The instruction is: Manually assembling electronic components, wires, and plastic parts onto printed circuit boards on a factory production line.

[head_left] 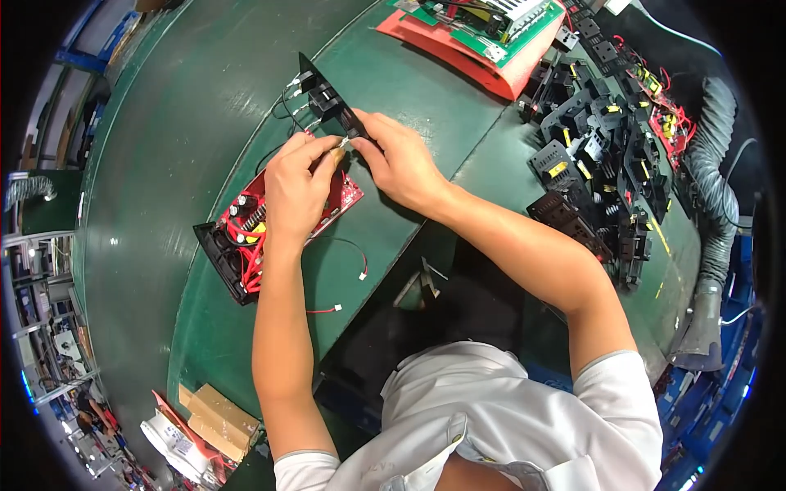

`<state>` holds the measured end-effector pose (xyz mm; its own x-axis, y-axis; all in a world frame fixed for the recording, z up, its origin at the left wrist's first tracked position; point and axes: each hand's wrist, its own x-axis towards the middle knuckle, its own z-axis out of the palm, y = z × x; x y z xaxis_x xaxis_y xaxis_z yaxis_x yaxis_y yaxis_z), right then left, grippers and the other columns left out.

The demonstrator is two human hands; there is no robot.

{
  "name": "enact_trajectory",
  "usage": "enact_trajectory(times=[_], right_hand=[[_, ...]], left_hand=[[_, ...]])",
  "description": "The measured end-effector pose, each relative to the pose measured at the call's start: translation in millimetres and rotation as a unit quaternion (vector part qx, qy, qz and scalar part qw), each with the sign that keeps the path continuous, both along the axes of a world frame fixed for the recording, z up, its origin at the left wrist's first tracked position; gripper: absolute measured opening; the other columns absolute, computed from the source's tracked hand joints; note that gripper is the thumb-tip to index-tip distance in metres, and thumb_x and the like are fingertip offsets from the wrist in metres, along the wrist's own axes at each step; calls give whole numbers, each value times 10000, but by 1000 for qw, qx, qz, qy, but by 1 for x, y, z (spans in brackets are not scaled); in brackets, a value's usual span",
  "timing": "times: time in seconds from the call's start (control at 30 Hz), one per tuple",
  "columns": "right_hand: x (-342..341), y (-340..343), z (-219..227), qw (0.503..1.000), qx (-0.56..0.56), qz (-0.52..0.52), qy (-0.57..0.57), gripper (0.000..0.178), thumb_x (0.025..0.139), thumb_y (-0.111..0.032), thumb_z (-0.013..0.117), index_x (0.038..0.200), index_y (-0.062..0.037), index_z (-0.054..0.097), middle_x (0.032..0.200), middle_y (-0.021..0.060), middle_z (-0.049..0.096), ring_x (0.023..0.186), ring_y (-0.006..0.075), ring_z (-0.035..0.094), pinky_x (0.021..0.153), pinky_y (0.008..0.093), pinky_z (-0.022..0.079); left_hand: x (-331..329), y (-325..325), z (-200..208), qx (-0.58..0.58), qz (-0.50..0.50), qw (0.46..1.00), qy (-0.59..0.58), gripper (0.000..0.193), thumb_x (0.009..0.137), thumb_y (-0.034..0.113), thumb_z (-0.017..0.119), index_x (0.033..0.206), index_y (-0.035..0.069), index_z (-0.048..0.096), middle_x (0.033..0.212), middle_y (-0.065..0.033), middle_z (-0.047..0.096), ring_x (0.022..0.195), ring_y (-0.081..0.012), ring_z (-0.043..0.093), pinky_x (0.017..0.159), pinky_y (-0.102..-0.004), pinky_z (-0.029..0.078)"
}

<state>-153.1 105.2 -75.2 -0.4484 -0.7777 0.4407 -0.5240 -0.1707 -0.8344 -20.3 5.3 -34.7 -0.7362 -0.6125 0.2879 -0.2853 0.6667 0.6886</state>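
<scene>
A red circuit board (350,193) with red wires and dark round components lies on the green bench under my left hand. A black end panel (223,260) stands at its near-left end. My right hand (403,164) is closed on a second black panel (327,105), which is tilted up and has sockets and cables on its left face. My left hand (296,184) pinches a small wire connector (339,150) at this panel's lower end, against my right fingertips. The fingers partly hide the connector. Thin wires with a white plug (363,277) trail beside the board.
Many black plastic panels (573,123) with yellow labels are heaped at the right. An orange-red housing with a green circuit board (475,41) sits at the far side. A grey flexible duct (711,180) hangs at the far right. Cardboard (219,419) lies at the lower left.
</scene>
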Motion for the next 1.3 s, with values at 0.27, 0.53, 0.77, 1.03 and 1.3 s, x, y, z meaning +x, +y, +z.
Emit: enact_trajectory(times=[0.27,0.53,0.77,1.03,1.3], right_hand=[[4,-1,0,998,-6,-18,58,402,916,-26,582,1314,8,536,944,199,596,878,400,582,782,447,471],[16,2,-9,995,-36,-31,93,482,870,-9,591,1342,40,509,1006,250,624,926,437,592,831,475,481],[0,3,-2,998,50,-16,28,439,885,-44,586,1318,14,538,994,252,639,1007,412,603,880,451,481],[8,18,55,990,-37,19,135,291,833,-36,704,1115,-38,634,1100,132,583,1007,334,582,880,394,487],[0,30,42,997,54,4,53,90,873,-30,683,952,10,674,863,87,618,767,162,602,684,291,480]], left_hand=[[-2,1,2,-70,4,997,-15,130,829,73,698,936,0,716,790,-145,630,686,-315,614,647,-381,474],[0,4,-2,-90,-10,996,20,100,819,35,687,904,-14,704,784,-155,616,679,-328,612,628,-384,476],[4,8,28,56,3,997,56,408,855,72,725,1234,-25,610,1056,-174,678,848,-214,694,738,-332,553],[7,14,46,387,-96,903,157,823,986,483,532,1566,75,114,1470,-167,436,1116,-235,607,928,-332,517],[8,6,23,239,-205,948,52,515,925,132,622,1399,-1,476,1324,-170,589,1178,-251,616,977,-361,495]])
